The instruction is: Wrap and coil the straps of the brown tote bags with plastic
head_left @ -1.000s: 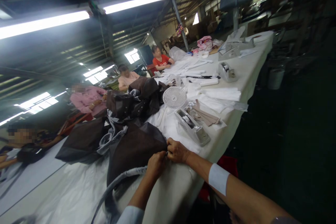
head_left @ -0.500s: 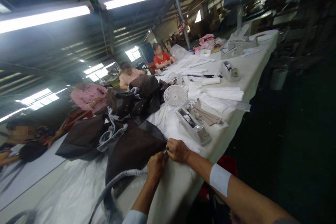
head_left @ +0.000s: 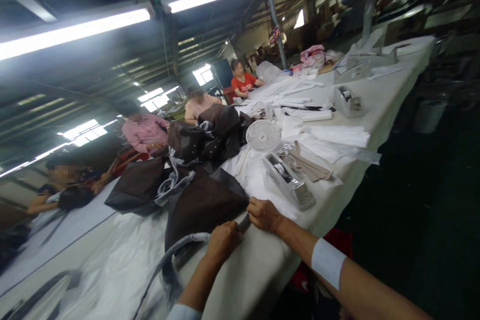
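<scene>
Reading the head feed: my view has the left hand (head_left: 223, 242) curled shut on a dark strap (head_left: 243, 224) at the edge of a brown bag (head_left: 204, 205), though the fingertips are partly hidden. The right hand (head_left: 264, 215) sits just beside it, its fingers (head_left: 255, 209) slightly bent near the strap's tip. I can't tell if they're holding anything. The bag lies flat on a long table (head_left: 258, 270) with a gray handle (head_left: 176, 245) curving off toward the near edge. More dark bags (head_left: 138, 185) are heaped just behind it. Farther along, a tape dispenser (head_left: 288, 182) sits beside beige strips (head_left: 311, 167), with a white fan (head_left: 263, 135) beyond. Three co-workers (head_left: 144, 132) sit along the far side.
</scene>
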